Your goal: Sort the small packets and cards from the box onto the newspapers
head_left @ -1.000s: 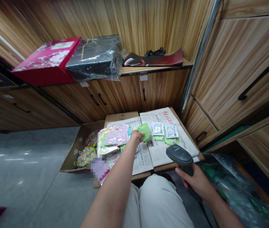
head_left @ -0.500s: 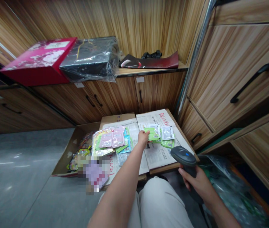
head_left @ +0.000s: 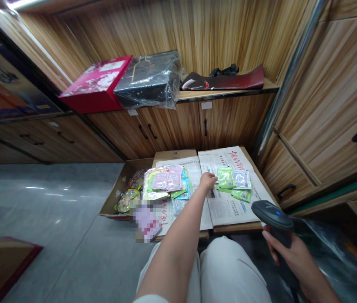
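My left hand [head_left: 208, 181] reaches over the newspaper, its fingers drawn together at the left edge of a green-and-white sachet [head_left: 225, 177]. Whether the fingertips grip that edge is too small to tell. Beside it lie a silvery white sachet [head_left: 242, 179] and, below, another green sachet [head_left: 241, 195]. My right hand [head_left: 295, 252] is wrapped around the handle of a dark handheld barcode scanner [head_left: 272, 213] with a lit blue spot. Left of my left hand, pink sachets [head_left: 167, 180] lie on a pile with yellow, green and blue packets.
Newspaper sheets [head_left: 229, 210] cover cardboard beneath the sachets. An open carton [head_left: 115, 200] holding colourful packages stands at the left, a partly blurred purple item [head_left: 147, 221] before it. Wooden cabinets surround the area; a pink box [head_left: 93, 86] and a plastic-wrapped black box [head_left: 148, 80] sit on the shelf.
The view has swung left, so everything appears further right. My left hand has drawn slightly left relative to the green-and-white sachet, which its fingers overlapped before. The scanner stays in my right hand.
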### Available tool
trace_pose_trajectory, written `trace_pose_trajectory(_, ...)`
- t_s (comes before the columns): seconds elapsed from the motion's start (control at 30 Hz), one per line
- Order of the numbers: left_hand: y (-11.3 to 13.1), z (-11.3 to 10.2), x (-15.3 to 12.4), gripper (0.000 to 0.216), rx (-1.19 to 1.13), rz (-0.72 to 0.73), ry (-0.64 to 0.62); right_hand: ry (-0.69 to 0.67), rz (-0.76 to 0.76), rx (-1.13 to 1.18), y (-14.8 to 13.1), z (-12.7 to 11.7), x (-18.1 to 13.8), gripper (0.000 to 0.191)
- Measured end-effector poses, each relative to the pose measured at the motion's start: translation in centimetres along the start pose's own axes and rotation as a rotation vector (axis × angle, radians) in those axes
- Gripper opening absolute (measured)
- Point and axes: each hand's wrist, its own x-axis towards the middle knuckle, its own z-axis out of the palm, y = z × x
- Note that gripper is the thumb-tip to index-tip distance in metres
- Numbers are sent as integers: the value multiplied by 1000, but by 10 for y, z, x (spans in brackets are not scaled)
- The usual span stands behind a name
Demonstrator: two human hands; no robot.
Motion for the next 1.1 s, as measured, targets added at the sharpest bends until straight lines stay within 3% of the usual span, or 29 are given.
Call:
trace_pose_trajectory(0.1, 6, -41, -1, 11, 202, 125, 194, -18, -12, 1, 0, 7, -3, 46)
trace_pose_trajectory(0.2, 8, -91, -12, 16, 429, 138, 420, -55, -7, -11, -3, 14, -6, 46)
trace_pose_trajectory(0.33, -8, -151, -32, 29, 762, -58, 678, -161, 18, -41, -7, 21, -7, 48)
trace_pose_trajectory(0.47, -31, -188, -39, 46, 780, -307, 711, -152, 3, -67, -3, 26, -6, 48)
trace_pose_trajectory(0.73, -38, -202, -38, 71, 749, -282, 714, -128, 12, -31, 4, 33, -6, 49)
trace_pose_trajectory(0.97, -14, -218, -29, 16, 487, -169, 611, -88, -16, -3, -6, 35, -9, 45)
trace_pose_trajectory(1.1, 7, -193, -28, 18, 224, 50, 563, -89, -36, 17, -6, 32, -7, 42)
